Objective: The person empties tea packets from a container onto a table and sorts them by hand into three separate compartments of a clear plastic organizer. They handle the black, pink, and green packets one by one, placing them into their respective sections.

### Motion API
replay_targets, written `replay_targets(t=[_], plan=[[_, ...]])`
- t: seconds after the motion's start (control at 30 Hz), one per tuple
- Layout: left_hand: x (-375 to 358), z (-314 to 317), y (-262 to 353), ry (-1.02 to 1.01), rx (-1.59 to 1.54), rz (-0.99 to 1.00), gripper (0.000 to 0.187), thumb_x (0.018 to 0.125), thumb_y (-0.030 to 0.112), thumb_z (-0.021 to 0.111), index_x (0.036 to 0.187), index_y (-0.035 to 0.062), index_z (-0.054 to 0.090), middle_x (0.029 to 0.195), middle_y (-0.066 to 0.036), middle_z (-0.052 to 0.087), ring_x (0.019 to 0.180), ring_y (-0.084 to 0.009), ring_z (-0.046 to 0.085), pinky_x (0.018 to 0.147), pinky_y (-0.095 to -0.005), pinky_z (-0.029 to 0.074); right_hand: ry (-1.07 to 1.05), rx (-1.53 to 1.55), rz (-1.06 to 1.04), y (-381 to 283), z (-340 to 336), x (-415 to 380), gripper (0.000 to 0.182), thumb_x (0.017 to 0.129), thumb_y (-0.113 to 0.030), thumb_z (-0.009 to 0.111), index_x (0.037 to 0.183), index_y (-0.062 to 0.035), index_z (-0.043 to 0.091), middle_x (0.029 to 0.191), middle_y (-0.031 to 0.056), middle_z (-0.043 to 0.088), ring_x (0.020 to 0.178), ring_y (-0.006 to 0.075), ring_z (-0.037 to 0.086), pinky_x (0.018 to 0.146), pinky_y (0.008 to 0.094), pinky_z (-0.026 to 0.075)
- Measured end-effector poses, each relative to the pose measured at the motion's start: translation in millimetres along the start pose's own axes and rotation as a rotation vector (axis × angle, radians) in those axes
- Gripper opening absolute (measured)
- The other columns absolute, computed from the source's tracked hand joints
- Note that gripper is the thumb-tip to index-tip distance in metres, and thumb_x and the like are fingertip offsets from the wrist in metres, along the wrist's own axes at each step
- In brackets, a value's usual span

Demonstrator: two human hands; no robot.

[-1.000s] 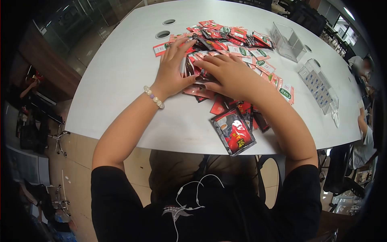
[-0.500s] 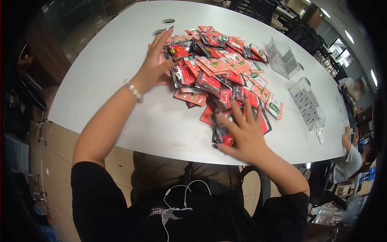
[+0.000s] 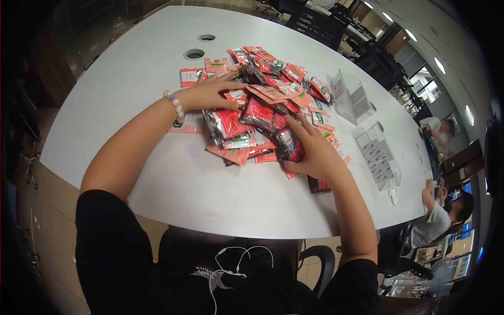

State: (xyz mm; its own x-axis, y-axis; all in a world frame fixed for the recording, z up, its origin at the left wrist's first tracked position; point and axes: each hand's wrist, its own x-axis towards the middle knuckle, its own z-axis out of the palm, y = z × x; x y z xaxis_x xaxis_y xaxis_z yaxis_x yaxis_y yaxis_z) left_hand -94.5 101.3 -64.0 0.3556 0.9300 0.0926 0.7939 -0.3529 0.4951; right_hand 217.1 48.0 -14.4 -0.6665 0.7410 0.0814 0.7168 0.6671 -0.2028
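Note:
A heap of red, pink and black sachets (image 3: pixel 266 114) lies on the white table between my two hands. My left hand (image 3: pixel 212 93), with a beaded bracelet (image 3: pixel 174 106) at the wrist, reaches over the heap's left side. Its fingers are apart and rest on the sachets. Against the right side my right hand (image 3: pixel 319 156) is cupped, fingers spread and thumb low, touching a dark sachet (image 3: pixel 290 144). Part of the heap is hidden behind both hands. One dark red sachet (image 3: pixel 318 185) lies below my right hand.
To the right stand a clear divided box (image 3: pixel 353 100) and a second clear box (image 3: pixel 379 157) with blue marks. Two round cable holes (image 3: pixel 195 54) are in the white table (image 3: pixel 210 202). A person (image 3: pixel 438 218) sits beyond the right edge; another is farther back.
My right hand has moved up and inward, pushing sachets leftward into the heap. My left hand has shifted down and its fingers now bend over the sachets. The view has tilted slightly.

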Motion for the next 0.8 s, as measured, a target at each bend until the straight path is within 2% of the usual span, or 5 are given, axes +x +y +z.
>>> replay_targets(t=[0.23, 0.4, 0.53, 0.63, 0.8], plan=[[-14.3, 1.3, 17.6, 0.03, 0.03, 0.014, 0.08, 0.072, 0.044, 0.068, 0.142, 0.0259, 0.034, 0.147, -0.022, 0.026, 0.138, -0.0356, 0.019, 0.112, -0.0488, 0.01, 0.192, -0.081, -0.002, 2.4, 2.4, 14.3, 0.081, 0.061, -0.01, 0.077, 0.133, -0.0237, 0.043, 0.116, 0.0151, 0.056, 0.094, 0.0328, 0.058, 0.078, 0.0408, 0.049], [-18.6, -22.7, 42.4, -0.143, -0.283, -0.027, 0.092, 0.074, 0.035, 0.069, 0.147, 0.0172, 0.016, 0.139, -0.02, 0.038, 0.126, -0.0313, 0.039, 0.104, -0.0373, 0.032, 0.089, -0.007, 0.115, -5.5, -53.7, 34.9, 0.068, 0.066, -0.001, 0.072, 0.127, -0.0247, 0.052, 0.091, 0.0137, 0.064, 0.083, 0.0302, 0.063, 0.071, 0.0388, 0.049], [-8.0, -13.5, 23.0, 0.133, -0.267, 0.156, 0.082, 0.08, 0.038, 0.066, 0.146, 0.0166, 0.021, 0.128, -0.014, 0.048, 0.104, -0.0257, 0.054, 0.093, -0.037, 0.042, -0.089, -0.029, 0.08, -12.7, -94.8, 71.0, 0.068, 0.067, 0.008, 0.066, 0.126, -0.0215, 0.053, 0.091, 0.0115, 0.066, 0.08, 0.0254, 0.063, 0.073, 0.0353, 0.049], [-9.5, -25.1, 20.9, 0.225, -0.126, 0.118, 0.075, 0.082, 0.049, 0.061, 0.142, 0.0157, 0.03, 0.127, -0.018, 0.048, 0.118, -0.0322, 0.048, 0.095, -0.0365, 0.042, -0.081, 0.136, -0.194, 8.9, -93.2, 113.0, 0.068, 0.067, 0.006, 0.066, 0.129, -0.0194, 0.05, 0.096, 0.0104, 0.066, 0.082, 0.0231, 0.062, 0.074, 0.0331, 0.048], [-8.3, -7.9, 14.8, 0.446, 0.192, 0.129, 0.064, 0.083, 0.047, 0.059, 0.135, 0.0171, 0.04, 0.121, -0.014, 0.049, 0.112, -0.0277, 0.047, 0.098, -0.0469, 0.029, -0.303, 0.132, -0.162, 11.5, -65.4, 168.9, 0.069, 0.071, -0.008, 0.07, 0.135, -0.0157, 0.044, 0.118, 0.0134, 0.058, 0.102, 0.0213, 0.057, 0.086, 0.0328, 0.045]])
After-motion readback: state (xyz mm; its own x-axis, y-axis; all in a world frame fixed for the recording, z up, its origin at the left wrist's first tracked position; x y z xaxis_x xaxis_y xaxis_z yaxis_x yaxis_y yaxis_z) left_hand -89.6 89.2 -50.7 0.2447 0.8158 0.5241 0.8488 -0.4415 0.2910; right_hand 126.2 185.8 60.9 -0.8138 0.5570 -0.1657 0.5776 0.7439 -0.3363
